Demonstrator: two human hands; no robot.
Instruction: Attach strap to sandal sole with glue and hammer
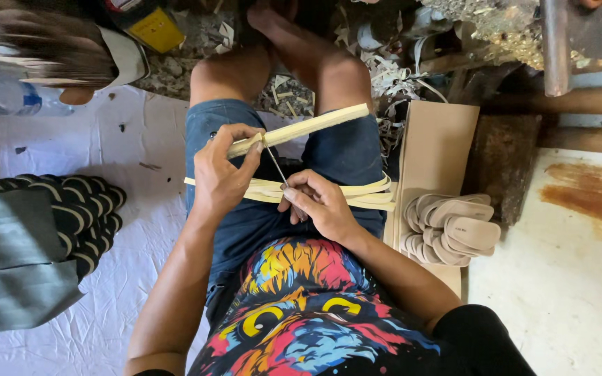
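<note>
Blade work sits close to skin: the left hand (221, 174) pinches a pale wooden strip (301, 129) above the lap, the right hand (318, 205) grips a thin knife (276, 163) against it. A slip could likely nick the left fingers or thigh.

A small craft workshop on the floor. Pale shavings and offcuts (384, 69) litter the upper middle of the frame, a white sheet (106, 278) covers the ground at left, stacked beige sandal soles (451, 230) sit on cardboard (437, 146) at right, beside rough timber beams (580, 101).
</note>
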